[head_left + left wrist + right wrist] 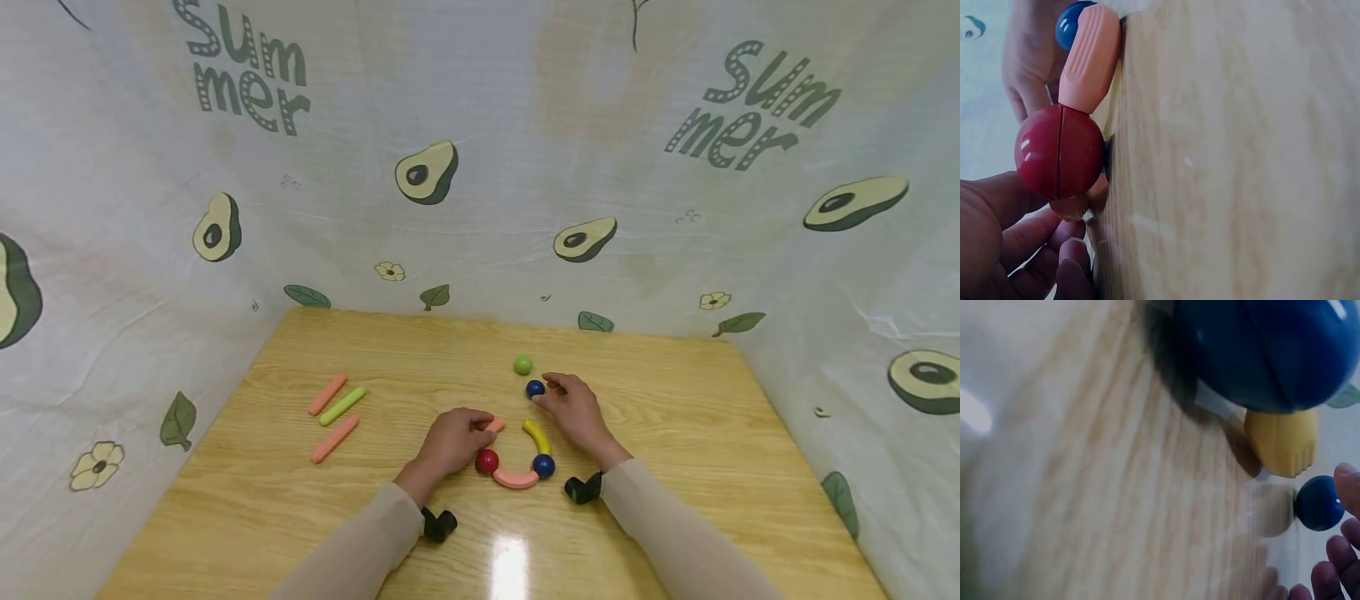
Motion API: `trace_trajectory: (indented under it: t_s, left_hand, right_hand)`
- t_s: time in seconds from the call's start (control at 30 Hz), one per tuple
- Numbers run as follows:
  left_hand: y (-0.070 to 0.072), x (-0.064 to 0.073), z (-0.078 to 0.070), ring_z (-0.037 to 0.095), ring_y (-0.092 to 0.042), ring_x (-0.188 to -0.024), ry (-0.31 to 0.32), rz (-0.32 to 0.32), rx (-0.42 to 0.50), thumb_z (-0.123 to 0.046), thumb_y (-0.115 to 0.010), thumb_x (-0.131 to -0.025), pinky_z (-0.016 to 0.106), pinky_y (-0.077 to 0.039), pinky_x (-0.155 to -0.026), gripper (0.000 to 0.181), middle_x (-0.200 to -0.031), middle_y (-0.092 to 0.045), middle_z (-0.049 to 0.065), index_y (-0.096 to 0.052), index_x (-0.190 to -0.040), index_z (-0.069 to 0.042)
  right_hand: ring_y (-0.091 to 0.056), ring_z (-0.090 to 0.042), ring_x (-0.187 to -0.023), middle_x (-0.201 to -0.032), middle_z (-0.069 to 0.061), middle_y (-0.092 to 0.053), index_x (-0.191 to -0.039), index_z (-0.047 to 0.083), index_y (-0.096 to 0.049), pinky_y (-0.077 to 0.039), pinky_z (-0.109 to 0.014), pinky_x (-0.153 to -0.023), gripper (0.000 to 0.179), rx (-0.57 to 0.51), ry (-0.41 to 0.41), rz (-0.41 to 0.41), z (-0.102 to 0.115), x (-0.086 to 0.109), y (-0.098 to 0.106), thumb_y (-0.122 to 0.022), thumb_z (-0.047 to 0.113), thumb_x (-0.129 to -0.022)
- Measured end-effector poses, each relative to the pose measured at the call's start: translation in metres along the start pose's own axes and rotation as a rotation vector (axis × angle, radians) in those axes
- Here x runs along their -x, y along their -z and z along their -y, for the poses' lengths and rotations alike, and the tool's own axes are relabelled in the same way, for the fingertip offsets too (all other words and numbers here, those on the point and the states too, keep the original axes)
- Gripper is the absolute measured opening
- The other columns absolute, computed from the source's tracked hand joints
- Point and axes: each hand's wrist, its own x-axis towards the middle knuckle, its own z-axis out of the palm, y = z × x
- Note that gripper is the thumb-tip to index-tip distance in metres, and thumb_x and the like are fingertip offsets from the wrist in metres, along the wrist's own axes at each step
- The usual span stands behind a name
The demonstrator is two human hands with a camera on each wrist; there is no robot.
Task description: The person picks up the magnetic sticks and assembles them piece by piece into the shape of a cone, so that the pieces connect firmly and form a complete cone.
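A partial ring of toy pieces lies on the table: a red ball, a pink curved rod, a blue ball and a yellow curved rod. Beyond the red ball, my left hand pinches a second pink rod between thumb and fingers. That rod's end meets the red ball in the left wrist view, partly hidden behind it. My right hand is at another blue ball, its thumb tip right by the ball and its fingers spread loosely.
A green ball sits just behind the farther blue ball. To the left lie two straight pink rods and a yellow-green rod. Printed cloth hangs around the wooden table at the back and sides.
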Motion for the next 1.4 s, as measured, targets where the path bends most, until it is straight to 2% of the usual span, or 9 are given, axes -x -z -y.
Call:
trace_trajectory:
  t_s: [0.3, 0.53, 0.77, 1.0, 1.2, 1.4]
  left_hand:
    - [-0.002, 0.001, -0.001, 0.028, -0.067, -0.12, 0.012, -0.008, 0.011, -0.028, -0.076, -0.098, 0.049, -0.054, -0.102, 0.035, -0.127, -0.074, 0.006, -0.076, -0.131, -0.015]
    - [-0.002, 0.0, 0.0, 0.028, -0.067, -0.121, 0.012, -0.012, 0.002, -0.03, -0.076, -0.097, 0.049, -0.053, -0.103, 0.036, -0.127, -0.075, 0.005, -0.076, -0.13, -0.015]
    - [-0.001, -0.001, -0.001, 0.029, -0.066, -0.123, 0.017, -0.013, 0.006, -0.029, -0.076, -0.097, 0.049, -0.052, -0.104, 0.036, -0.128, -0.074, 0.006, -0.076, -0.13, -0.015]
    - [-0.001, 0.0, -0.001, 0.028, -0.066, -0.123, 0.023, -0.012, 0.017, -0.028, -0.076, -0.098, 0.049, -0.052, -0.104, 0.035, -0.129, -0.074, 0.006, -0.077, -0.13, -0.015]
    - [-0.001, -0.001, -0.001, 0.028, -0.067, -0.121, 0.01, -0.014, 0.004, -0.027, -0.076, -0.097, 0.05, -0.053, -0.103, 0.035, -0.128, -0.074, 0.008, -0.077, -0.129, -0.013]
    - [-0.002, -0.001, -0.001, 0.028, -0.066, -0.123, 0.013, -0.01, -0.005, -0.028, -0.075, -0.098, 0.049, -0.052, -0.104, 0.034, -0.129, -0.074, 0.007, -0.077, -0.13, -0.015]
  right_hand:
    - [-0.059, -0.034, -0.115, -0.133, -0.018, -0.065, -0.139, 0.006, -0.068, -0.05, -0.051, -0.1, 0.045, 0.076, 0.008, 0.006, -0.002, -0.01, -0.007, -0.077, 0.024, -0.098]
    - [-0.067, -0.029, -0.113, -0.127, -0.013, -0.071, -0.136, 0.008, -0.063, -0.056, -0.048, -0.1, 0.041, 0.02, -0.004, -0.012, 0.007, -0.004, -0.007, -0.074, 0.027, -0.101]
    - [-0.063, -0.024, -0.108, -0.122, -0.008, -0.069, -0.141, 0.012, -0.064, -0.053, -0.043, -0.093, 0.045, 0.035, 0.069, 0.036, 0.015, 0.007, -0.008, -0.074, 0.028, -0.101]
    - [-0.062, -0.022, -0.105, -0.116, -0.004, -0.069, -0.127, 0.015, -0.067, -0.05, -0.041, -0.091, 0.035, 0.039, 0.11, 0.085, 0.016, 0.013, -0.012, -0.079, 0.027, -0.096]
    - [-0.063, -0.019, -0.108, -0.117, 0.0, -0.071, -0.128, 0.016, -0.072, -0.052, -0.044, -0.095, 0.034, 0.064, 0.176, 0.112, 0.012, 0.016, -0.016, -0.08, 0.025, -0.096]
    - [-0.062, -0.019, -0.111, -0.12, 0.0, -0.072, -0.126, 0.017, -0.074, -0.051, -0.048, -0.101, 0.032, 0.075, 0.204, 0.146, 0.012, 0.018, -0.02, -0.081, 0.023, -0.095]
